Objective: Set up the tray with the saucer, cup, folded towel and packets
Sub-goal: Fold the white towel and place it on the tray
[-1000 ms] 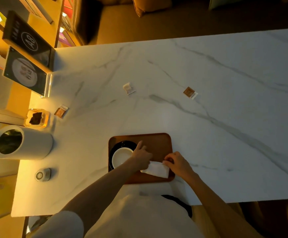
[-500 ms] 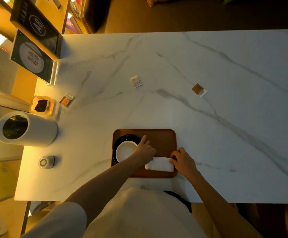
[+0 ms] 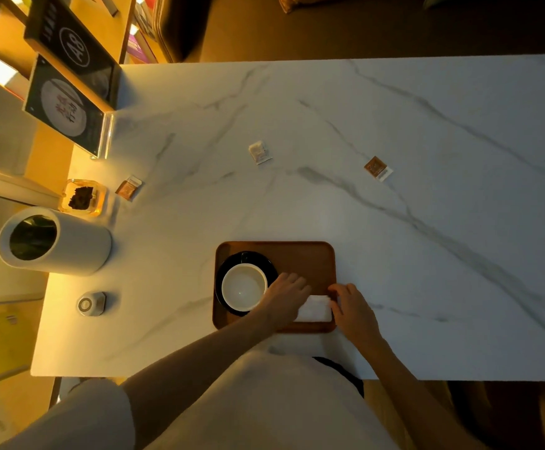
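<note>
A brown wooden tray lies near the front edge of the marble table. On its left half a white cup stands on a black saucer. A folded white towel lies at the tray's front right. My left hand presses on the towel's left end and my right hand holds its right end. Three packets lie on the table: a white packet, a brown packet to the right, and another brown packet at the far left.
At the left edge stand a white cylinder container, a small glass jar with dark contents, a small round grey device and a black sign stand. A dark seat lies beyond the far edge.
The towel has become more compact and squarer on the tray's front right. Both hands stay on its ends; my left fingers have closed down onto it.
</note>
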Demonstrator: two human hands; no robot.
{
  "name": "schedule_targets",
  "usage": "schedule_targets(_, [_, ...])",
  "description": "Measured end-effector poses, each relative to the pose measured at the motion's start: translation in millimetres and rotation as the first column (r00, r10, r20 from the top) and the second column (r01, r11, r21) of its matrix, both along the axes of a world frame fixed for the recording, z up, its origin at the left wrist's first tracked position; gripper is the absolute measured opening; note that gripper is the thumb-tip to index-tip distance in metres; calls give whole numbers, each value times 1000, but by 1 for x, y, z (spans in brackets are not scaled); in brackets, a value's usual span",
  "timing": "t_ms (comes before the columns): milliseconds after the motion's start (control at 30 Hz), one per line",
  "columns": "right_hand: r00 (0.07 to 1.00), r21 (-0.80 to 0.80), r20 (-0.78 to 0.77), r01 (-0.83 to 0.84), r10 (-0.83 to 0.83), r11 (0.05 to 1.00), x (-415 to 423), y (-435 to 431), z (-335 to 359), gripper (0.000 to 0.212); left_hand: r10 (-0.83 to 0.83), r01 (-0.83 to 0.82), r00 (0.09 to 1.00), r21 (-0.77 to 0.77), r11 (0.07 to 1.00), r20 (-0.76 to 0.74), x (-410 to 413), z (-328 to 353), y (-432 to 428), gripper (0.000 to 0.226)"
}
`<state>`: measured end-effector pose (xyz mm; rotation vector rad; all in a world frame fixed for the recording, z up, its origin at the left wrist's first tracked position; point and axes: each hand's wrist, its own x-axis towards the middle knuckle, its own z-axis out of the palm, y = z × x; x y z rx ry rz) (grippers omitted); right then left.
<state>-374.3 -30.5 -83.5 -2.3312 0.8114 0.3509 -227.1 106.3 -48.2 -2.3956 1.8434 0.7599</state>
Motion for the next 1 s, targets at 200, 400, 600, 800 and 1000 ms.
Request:
schedule_targets(200, [989, -78, 44, -141, 144, 987, -42, 32, -1, 57, 115, -102, 984, 95, 990, -138, -39, 0, 37, 35])
schedule_targets(400, [932, -109, -173, -339, 318, 935, -55, 48, 1, 59, 147, -130, 987, 206, 970, -65, -44, 0, 47, 52])
schedule_targets(600, [907, -164, -221, -397, 359, 903, -45, 46, 15, 66, 150, -131, 987, 245, 961, -59, -45, -2, 56, 64])
schedule_targets(800, [885, -232, -257, -447, 389, 864, -44, 50, 18, 68, 122, -89, 988, 298, 950, -95, -44, 2, 63, 77])
schedule_targets(1000, [884, -183, -216, -454, 415, 872, -48, 42, 22, 79, 96, -51, 989, 352, 935, -112, -42, 1, 70, 84])
